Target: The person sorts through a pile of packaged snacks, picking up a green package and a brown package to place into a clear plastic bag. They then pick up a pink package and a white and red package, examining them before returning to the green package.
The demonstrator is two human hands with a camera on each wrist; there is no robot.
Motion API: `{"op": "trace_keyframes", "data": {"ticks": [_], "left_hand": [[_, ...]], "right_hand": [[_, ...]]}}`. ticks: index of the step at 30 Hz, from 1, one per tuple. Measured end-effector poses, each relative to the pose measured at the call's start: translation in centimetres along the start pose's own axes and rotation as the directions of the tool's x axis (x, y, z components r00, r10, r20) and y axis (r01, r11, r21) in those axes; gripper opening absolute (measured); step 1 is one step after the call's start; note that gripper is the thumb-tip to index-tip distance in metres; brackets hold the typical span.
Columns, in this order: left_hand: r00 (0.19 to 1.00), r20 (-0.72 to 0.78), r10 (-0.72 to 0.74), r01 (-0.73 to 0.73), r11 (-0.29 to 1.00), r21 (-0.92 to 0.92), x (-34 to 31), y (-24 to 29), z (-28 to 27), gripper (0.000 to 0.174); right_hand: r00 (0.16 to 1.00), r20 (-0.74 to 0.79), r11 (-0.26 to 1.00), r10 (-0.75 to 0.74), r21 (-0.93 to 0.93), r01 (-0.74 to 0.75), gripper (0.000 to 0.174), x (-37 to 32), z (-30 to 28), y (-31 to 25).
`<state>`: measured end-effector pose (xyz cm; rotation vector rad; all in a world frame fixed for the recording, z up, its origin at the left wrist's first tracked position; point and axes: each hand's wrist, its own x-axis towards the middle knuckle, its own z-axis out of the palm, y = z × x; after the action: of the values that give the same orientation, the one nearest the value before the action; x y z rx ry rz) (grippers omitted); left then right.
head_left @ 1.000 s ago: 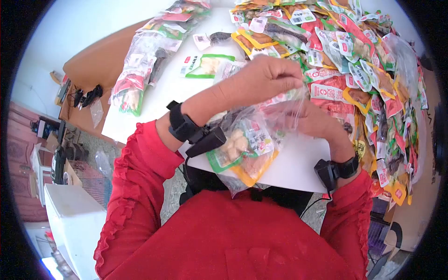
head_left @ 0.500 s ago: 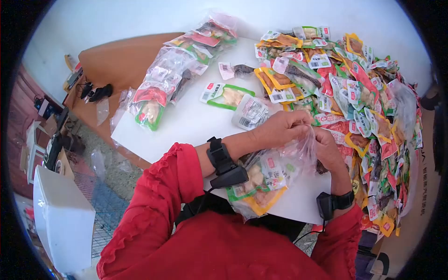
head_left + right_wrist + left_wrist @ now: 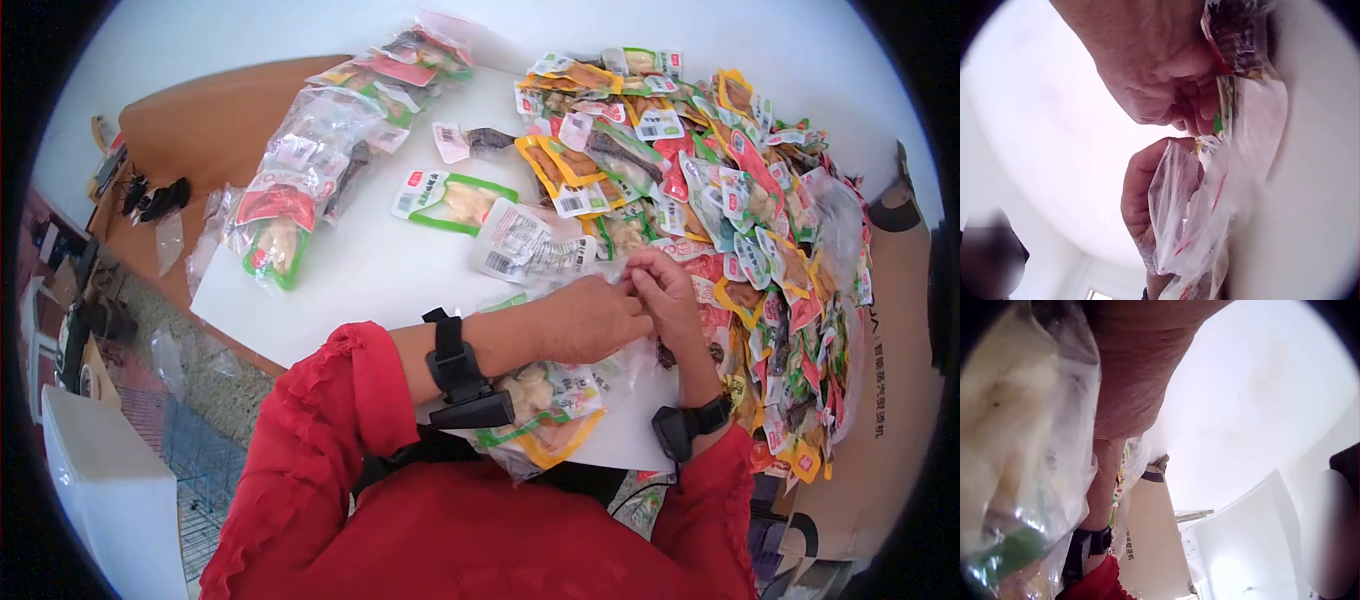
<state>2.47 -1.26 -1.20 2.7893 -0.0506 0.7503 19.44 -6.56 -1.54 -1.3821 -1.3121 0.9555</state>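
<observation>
Both hands meet at the mouth of a clear plastic bag (image 3: 632, 372) over the near part of the white table. My left hand (image 3: 595, 322) pinches the bag's mouth, its back covering much of the upper bag. Beside it, my right hand (image 3: 670, 290) holds the bag's edge with thumb and fingers bent together. Crumpled film with a red line (image 3: 1217, 194) shows against the left fingers in the right wrist view. Inside the bag lie a green-edged food packet (image 3: 530, 392) and a yellow-edged packet (image 3: 562, 440). A white-backed packet (image 3: 530, 245) lies just beyond the hands.
A large heap of food packets (image 3: 740, 210) covers the table's right side. Filled clear bags (image 3: 300, 170) line its left edge. A green-edged packet (image 3: 455, 202) and a dark-meat packet (image 3: 480, 143) lie on the white table (image 3: 350, 270). A cardboard box (image 3: 885, 340) stands at the right.
The head view has shifted. My left hand has turned and come down over the upper bag, which hung in sight from both hands half a second ago. The hands remain close together.
</observation>
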Motion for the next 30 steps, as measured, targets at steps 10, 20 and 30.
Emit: {"op": "trace_keyframes", "data": {"ticks": [10, 20, 30], "left_hand": [[0.982, 0.047, -0.184, 0.183, 0.853, -0.488, -0.4, -2.4, 0.1, 0.016], [0.903, 0.260, -0.343, 0.361, 0.275, -0.891, -0.8, -3.0, -1.5, 0.019], [0.980, 0.018, -0.198, 0.189, 0.896, -0.401, -0.8, -2.3, -0.3, 0.019]], "right_hand": [[0.997, 0.017, 0.996, -0.079, -0.042, 0.079, 0.018, 0.0, 0.5, 0.1], [0.995, -0.002, 0.990, -0.097, -0.108, 0.096, 0.018, -0.4, 0.5, 0.3], [0.970, 0.003, 0.894, -0.243, -0.386, 0.225, 0.020, 1.2, 1.9, -3.6]]}}
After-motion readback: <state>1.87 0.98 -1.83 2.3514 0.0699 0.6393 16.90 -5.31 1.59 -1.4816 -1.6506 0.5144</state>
